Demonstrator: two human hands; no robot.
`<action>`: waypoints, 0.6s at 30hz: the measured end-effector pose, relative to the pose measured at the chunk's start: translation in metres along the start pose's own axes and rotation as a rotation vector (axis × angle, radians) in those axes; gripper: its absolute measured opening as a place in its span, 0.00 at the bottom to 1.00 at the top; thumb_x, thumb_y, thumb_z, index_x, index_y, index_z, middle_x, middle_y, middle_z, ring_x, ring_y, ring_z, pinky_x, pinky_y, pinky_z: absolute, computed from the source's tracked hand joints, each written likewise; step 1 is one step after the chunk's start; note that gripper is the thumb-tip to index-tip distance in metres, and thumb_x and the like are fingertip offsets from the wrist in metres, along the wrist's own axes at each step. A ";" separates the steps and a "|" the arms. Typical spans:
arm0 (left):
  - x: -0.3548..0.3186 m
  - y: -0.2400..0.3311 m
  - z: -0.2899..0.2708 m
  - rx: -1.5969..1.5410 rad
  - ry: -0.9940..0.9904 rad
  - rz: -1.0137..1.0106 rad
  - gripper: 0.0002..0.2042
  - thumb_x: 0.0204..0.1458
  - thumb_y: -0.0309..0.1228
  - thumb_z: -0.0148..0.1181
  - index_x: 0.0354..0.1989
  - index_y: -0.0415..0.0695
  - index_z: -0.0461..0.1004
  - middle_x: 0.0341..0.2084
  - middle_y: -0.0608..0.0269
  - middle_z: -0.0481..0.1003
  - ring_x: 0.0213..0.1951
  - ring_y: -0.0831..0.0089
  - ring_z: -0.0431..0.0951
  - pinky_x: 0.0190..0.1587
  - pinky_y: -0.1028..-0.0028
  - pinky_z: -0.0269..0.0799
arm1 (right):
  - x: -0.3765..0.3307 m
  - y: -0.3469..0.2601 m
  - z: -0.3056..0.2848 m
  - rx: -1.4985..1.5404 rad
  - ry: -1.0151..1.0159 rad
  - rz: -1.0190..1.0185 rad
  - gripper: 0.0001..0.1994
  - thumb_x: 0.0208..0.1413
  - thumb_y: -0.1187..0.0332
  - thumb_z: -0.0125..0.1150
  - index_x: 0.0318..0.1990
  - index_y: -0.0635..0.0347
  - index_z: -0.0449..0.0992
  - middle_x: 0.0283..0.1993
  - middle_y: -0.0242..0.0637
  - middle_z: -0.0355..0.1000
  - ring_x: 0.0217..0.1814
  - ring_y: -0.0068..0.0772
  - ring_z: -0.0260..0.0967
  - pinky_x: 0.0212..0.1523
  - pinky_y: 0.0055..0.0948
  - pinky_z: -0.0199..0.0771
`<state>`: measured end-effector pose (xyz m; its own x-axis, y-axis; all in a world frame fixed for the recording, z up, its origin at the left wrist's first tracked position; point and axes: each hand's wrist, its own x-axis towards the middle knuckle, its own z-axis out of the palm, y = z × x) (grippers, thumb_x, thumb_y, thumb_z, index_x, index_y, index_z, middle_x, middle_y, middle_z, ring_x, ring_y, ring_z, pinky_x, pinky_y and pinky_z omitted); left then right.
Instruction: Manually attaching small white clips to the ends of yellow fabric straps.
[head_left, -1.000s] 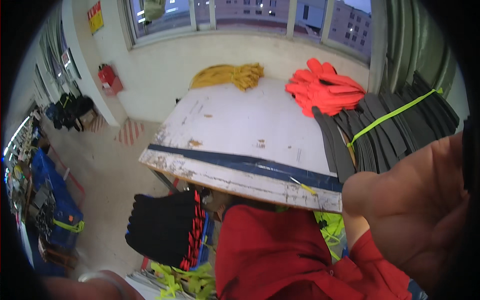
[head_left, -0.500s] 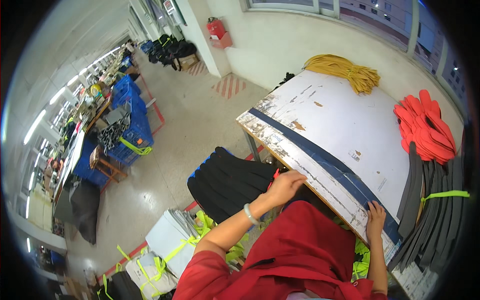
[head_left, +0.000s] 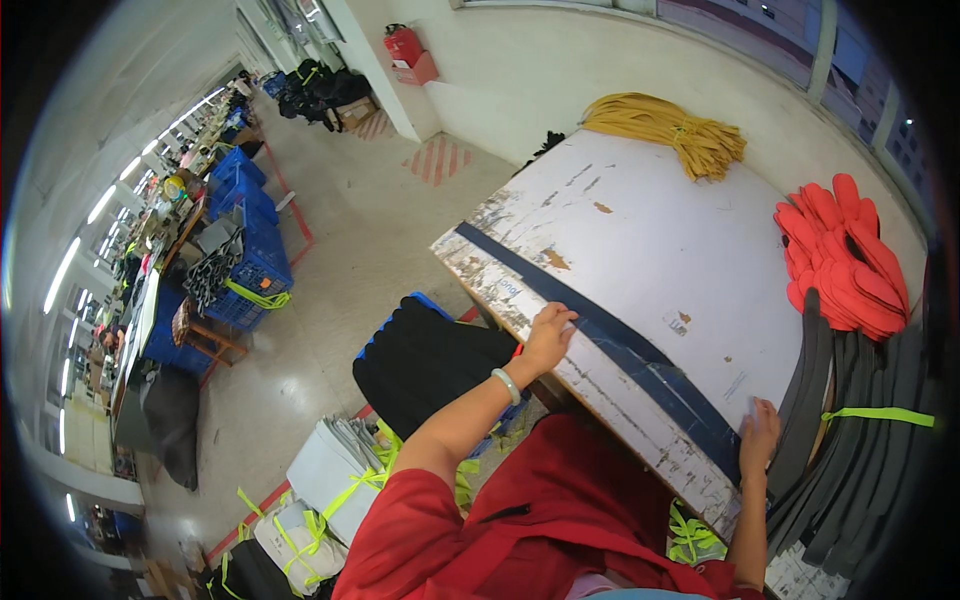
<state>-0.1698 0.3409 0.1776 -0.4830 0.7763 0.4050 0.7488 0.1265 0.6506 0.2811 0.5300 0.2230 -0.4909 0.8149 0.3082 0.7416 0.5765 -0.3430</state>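
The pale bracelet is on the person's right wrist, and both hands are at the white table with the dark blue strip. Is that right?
No: the head view shows the pale bracelet on the person's left wrist, not the right. The left hand and right hand are indeed both at the white table with the dark blue strip.

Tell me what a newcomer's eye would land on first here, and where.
Probably the bright orange-red gloves, piled on the right side of the white table, beyond dark grey strips. After those, the mustard-yellow bundle at the table's far edge, then the left hand and right hand by the dark blue band along the near side.
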 end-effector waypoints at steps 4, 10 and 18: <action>0.064 -0.010 0.011 0.071 -0.018 0.119 0.14 0.41 0.22 0.62 0.40 0.40 0.72 0.42 0.49 0.67 0.46 0.51 0.68 0.49 0.58 0.65 | 0.045 -0.013 0.021 0.076 0.037 -0.103 0.16 0.52 0.73 0.56 0.50 0.57 0.74 0.55 0.46 0.67 0.59 0.49 0.60 0.60 0.42 0.58; 0.174 -0.075 -0.001 0.340 -0.012 -0.061 0.19 0.51 0.29 0.57 0.52 0.40 0.69 0.52 0.47 0.65 0.54 0.50 0.66 0.55 0.57 0.61 | 0.203 -0.091 0.064 0.288 -0.062 -0.196 0.21 0.51 0.72 0.59 0.55 0.53 0.70 0.57 0.44 0.65 0.60 0.47 0.59 0.61 0.40 0.57; 0.216 -0.089 0.030 0.565 -0.022 -0.168 0.19 0.57 0.33 0.51 0.58 0.45 0.65 0.58 0.56 0.61 0.60 0.59 0.59 0.59 0.57 0.51 | 0.447 -0.116 0.146 0.194 -0.094 -0.195 0.31 0.49 0.58 0.63 0.61 0.51 0.62 0.63 0.48 0.58 0.65 0.48 0.55 0.65 0.42 0.54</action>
<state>-0.3270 0.5160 0.1880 -0.6111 0.7290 0.3085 0.7914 0.5537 0.2591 -0.0907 0.8363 0.2711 -0.6623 0.6845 0.3048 0.5323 0.7161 -0.4515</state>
